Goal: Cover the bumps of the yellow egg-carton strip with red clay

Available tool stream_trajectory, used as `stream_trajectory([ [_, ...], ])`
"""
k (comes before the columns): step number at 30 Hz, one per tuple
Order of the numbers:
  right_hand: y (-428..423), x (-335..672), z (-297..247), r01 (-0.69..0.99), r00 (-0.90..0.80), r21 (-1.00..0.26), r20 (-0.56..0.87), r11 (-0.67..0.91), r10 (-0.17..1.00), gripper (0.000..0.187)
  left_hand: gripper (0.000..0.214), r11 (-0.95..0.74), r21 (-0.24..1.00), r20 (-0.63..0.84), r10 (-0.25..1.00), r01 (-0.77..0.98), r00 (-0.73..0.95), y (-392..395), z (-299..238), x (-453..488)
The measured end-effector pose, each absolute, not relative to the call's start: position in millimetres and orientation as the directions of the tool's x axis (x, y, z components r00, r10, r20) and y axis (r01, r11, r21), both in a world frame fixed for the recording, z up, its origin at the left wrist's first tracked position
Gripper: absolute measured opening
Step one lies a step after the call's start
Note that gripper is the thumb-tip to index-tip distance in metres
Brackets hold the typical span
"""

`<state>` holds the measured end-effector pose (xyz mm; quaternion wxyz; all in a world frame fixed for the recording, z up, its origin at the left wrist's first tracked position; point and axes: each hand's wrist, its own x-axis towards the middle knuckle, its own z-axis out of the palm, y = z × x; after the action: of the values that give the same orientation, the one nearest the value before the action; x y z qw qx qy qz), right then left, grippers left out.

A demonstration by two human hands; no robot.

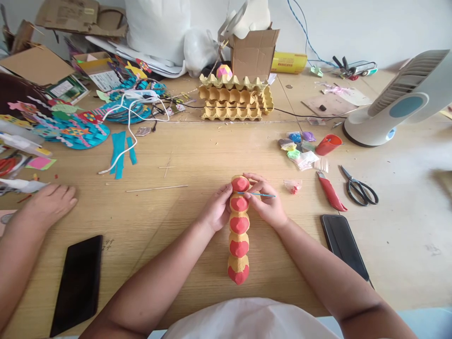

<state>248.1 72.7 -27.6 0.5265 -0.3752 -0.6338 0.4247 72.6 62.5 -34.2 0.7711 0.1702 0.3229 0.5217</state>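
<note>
A strip of yellow egg carton cups (238, 238) lies lengthwise in front of me, each cup partly covered in red. My left hand (218, 207) grips the strip's left side near its far end, thumb by the top cups. My right hand (267, 202) is on the other side, pinching a thin blue stick-like tool (263, 194) whose tip reaches the gap between the first two cups. Some of the right fingers rest against the far cup. A small clear bag with red material (293, 187) sits just right of that hand.
Right of my hands are a red-handled knife (331, 192), black scissors (360, 190), a phone (344, 245), a red cup (328, 144) and a white fan (399, 103). Egg cartons (231, 112) stand at the back. Another person's hand (49, 205) and a black tablet (79, 282) are at left.
</note>
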Motion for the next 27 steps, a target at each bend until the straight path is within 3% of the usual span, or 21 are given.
stream_trajectory([
  [15,74.9,245.9,-31.3,0.112,-0.111,-0.874,0.462,0.473,0.880,0.017,0.028,0.390,0.620,-0.304,0.919,-0.680,0.250,61.3,-33.2,71.2],
  [27,74.9,250.1,-26.0,0.189,-0.178,-0.840,0.480,0.509,0.859,0.016,0.025,0.401,0.603,-0.310,0.914,-0.689,0.261,61.8,-34.2,71.7],
])
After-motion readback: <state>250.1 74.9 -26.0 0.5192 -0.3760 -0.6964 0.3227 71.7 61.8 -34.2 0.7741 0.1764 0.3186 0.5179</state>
